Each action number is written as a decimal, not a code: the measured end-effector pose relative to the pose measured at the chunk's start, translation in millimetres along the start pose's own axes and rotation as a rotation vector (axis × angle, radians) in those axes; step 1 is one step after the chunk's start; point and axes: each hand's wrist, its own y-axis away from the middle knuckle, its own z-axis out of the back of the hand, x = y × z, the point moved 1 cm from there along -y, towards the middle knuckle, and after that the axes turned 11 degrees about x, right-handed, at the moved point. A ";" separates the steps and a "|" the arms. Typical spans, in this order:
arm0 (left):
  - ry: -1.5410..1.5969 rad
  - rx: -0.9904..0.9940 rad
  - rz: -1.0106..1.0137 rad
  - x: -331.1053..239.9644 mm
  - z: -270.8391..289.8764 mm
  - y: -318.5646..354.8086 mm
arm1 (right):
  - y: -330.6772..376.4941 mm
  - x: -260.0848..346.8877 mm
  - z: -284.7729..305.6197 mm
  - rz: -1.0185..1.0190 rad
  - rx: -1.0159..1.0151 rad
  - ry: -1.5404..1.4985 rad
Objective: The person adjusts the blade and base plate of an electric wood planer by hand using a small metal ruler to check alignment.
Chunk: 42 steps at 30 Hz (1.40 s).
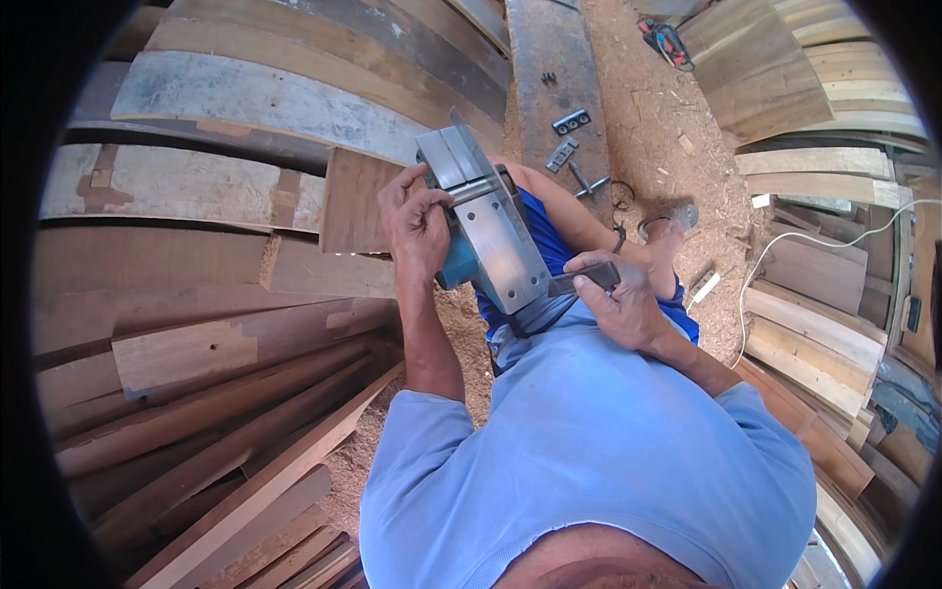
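An electric planer (500, 245) with a teal body lies upside down across my lap, its shiny metal sole and cutter drum facing up. My left hand (416, 222) grips its left side, thumb and fingers bent at the end of the drum. In my right hand (628, 299) is a dark flat block-like tool (597, 279), whose thin end reaches to the near end of the sole. I cannot make out its exact kind. Beyond my knee, a T-shaped wrench (591, 184) and two metal pieces (562, 154) lie on or beside a worn plank (549, 44).
Stacked boards (245, 98) crowd the left side, and more planks (814, 314) line the right. Wood shavings cover the floor (643, 118). A white power strip (704, 287) lies near my foot; a white cable (775, 250) runs along the right. A red-and-black tool (665, 44) rests farther off.
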 end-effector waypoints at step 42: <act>0.010 -0.035 0.112 3.3 -4.8 0.6 | -4.9 22.8 -11.3 0.076 0.055 -0.050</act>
